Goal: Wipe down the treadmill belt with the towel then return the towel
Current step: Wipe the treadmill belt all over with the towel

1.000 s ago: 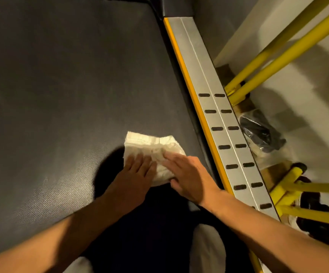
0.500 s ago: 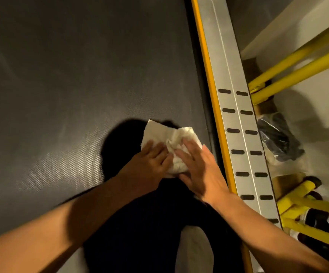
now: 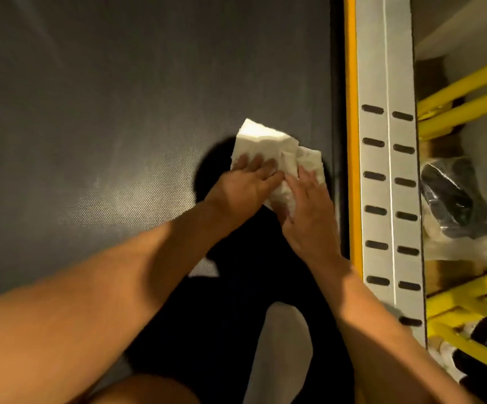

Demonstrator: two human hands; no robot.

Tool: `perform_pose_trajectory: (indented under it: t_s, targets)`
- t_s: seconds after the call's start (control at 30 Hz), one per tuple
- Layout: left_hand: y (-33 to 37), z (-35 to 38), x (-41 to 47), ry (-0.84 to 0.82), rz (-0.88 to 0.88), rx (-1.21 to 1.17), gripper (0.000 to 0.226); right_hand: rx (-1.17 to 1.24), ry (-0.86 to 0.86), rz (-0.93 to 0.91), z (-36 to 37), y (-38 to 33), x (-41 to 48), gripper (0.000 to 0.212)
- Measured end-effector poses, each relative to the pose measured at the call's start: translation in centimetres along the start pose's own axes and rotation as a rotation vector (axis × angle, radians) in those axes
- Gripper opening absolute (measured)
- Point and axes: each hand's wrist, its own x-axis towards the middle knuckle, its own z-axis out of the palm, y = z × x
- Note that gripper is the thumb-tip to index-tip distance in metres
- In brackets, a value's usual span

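A crumpled white towel lies flat on the dark textured treadmill belt, close to the belt's right edge. My left hand presses down on the towel's left part with fingers spread over it. My right hand lies flat on the towel's right and near part, next to the left hand. Both palms cover the towel's near half; its far corner sticks out beyond the fingertips.
A silver side rail with dark slots and a yellow strip runs along the belt's right. Beyond it are yellow bars and a clear bag with dark contents. My knee in light cloth rests on the belt.
Both hands have pushed the towel forward and to the right along the belt, closer to the side rail. The view has shifted so the rail runs nearly straight up.
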Motion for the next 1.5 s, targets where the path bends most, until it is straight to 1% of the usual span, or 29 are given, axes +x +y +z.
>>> perform_pose_trajectory:
  t_s: [0.03, 0.1, 0.13, 0.23, 0.27, 0.33, 0.37, 0.43, 0.5, 0.53, 0.63, 0.7, 0.77, 0.8, 0.83, 0.9, 0.93, 0.97, 1.03, 1.1, 1.13, 1.2, 1.23, 1.3, 1.37, 1.4, 1.43, 1.5]
  targets:
    - [-0.4, 0.4, -0.2, 0.008, 0.052, 0.01, 0.048, -0.006, 0.021, 0.007, 0.3, -0.1, 0.0, 0.05]
    - [-0.5, 1.1, -0.5, 0.002, 0.134, 0.027, 0.05, 0.015, 0.075, 0.055, 0.2, 0.0, -0.5, 0.045]
    - [-0.3, 1.6, -0.6, 0.025, 0.166, 0.038, 0.051, 0.022, 0.094, 0.08, 0.1, 0.2, -1.3, 0.045]
    - [2.0, 2.3, -0.4, 0.0, 0.276, 0.03, 0.049, 0.035, 0.117, 0.188, 0.0, 1.0, -4.3, 0.046]
    - [2.4, 2.1, -0.1, -0.033, 0.286, 0.057, 0.049, 0.034, 0.122, 0.201, 0.2, 1.5, -5.0, 0.045]
    - [2.4, 1.7, 1.0, -0.053, 0.23, 0.07, 0.052, -0.002, 0.12, 0.151, 0.8, 2.6, -4.8, 0.044]
    - [2.3, 1.5, 1.6, -0.036, 0.201, 0.038, 0.052, -0.026, 0.118, 0.133, 1.0, 3.1, -4.1, 0.045]
    - [2.1, 1.6, 2.3, 0.019, 0.146, -0.062, 0.053, -0.032, 0.149, 0.179, 1.1, 3.1, -2.7, 0.048]
    - [1.8, 2.1, 1.7, 0.037, 0.176, -0.104, 0.051, -0.01, 0.157, 0.261, 0.7, 1.8, -2.6, 0.05]
    - [1.6, 2.5, 0.9, 0.076, 0.22, -0.083, 0.047, -0.014, 0.149, 0.264, 0.5, 1.0, -3.2, 0.048]
    - [0.6, 4.3, -2.0, 0.255, 0.367, -0.043, 0.034, -0.042, 0.119, 0.143, 0.3, -0.7, -6.4, 0.045]
    - [0.3, 4.9, -3.4, 0.289, 0.405, -0.012, 0.033, -0.05, 0.083, 0.095, 0.1, -0.7, -7.6, 0.046]
    - [0.0, 4.2, -3.3, 0.318, 0.417, -0.005, 0.033, -0.111, 0.062, 0.061, -0.3, -0.1, -6.9, 0.048]
    - [0.2, 3.3, -2.9, 0.281, 0.396, -0.03, 0.035, -0.168, 0.045, 0.051, -0.5, 0.2, -6.1, 0.049]
    - [0.4, 2.3, -2.4, 0.236, 0.334, -0.049, 0.038, -0.216, 0.037, 0.044, -0.9, 0.5, -5.2, 0.047]
    - [1.0, 0.8, -1.2, 0.129, 0.173, -0.035, 0.04, -0.19, 0.034, 0.04, -1.7, 0.9, -3.0, 0.038]
    - [1.3, 0.5, -0.9, 0.076, 0.127, -0.025, 0.042, -0.153, 0.024, 0.049, -2.2, 0.6, -2.4, 0.034]
    - [1.4, 0.3, -1.1, 0.046, 0.118, -0.011, 0.045, -0.133, -0.007, 0.072, -2.5, 0.1, -2.3, 0.034]
    - [0.9, 0.6, -2.7, 0.083, 0.203, -0.01, 0.045, -0.138, -0.061, 0.107, -2.5, -1.0, -3.3, 0.037]
    - [0.4, 2.1, -4.6, 0.087, 0.274, -0.017, 0.045, -0.242, -0.086, 0.018, -2.1, -2.6, -6.0, 0.041]
    - [0.2, 2.8, -5.3, 0.066, 0.273, -0.003, 0.046, -0.277, -0.097, -0.025, -1.9, -2.9, -7.0, 0.043]
    - [0.0, 3.9, -5.8, 0.032, 0.184, -0.025, 0.051, -0.288, -0.083, -0.074, -1.7, -2.4, -6.6, 0.043]
    - [-0.2, 4.2, -5.5, 0.053, 0.143, -0.054, 0.051, -0.258, -0.081, -0.087, -1.3, -2.0, -5.6, 0.04]
    - [-1.0, 3.5, -4.4, 0.103, 0.073, -0.056, 0.046, -0.096, -0.069, -0.057, -1.1, -1.5, -3.3, 0.032]
    - [-1.7, 2.6, -3.5, 0.116, 0.014, -0.058, 0.04, 0.114, -0.06, -0.011, -1.2, -1.6, -1.9, 0.03]
    - [-2.0, 2.6, -3.5, 0.127, 0.006, -0.053, 0.041, 0.159, -0.039, -0.002, -0.7, -1.8, -1.7, 0.029]
    - [-2.2, 2.9, -3.7, 0.139, 0.02, -0.036, 0.043, 0.142, -0.023, 0.015, -0.2, -2.3, -2.1, 0.029]
    - [-2.1, 3.9, -5.4, 0.173, 0.072, 0.001, 0.046, -0.016, 0.008, 0.046, 1.0, -3.3, -4.0, 0.036]
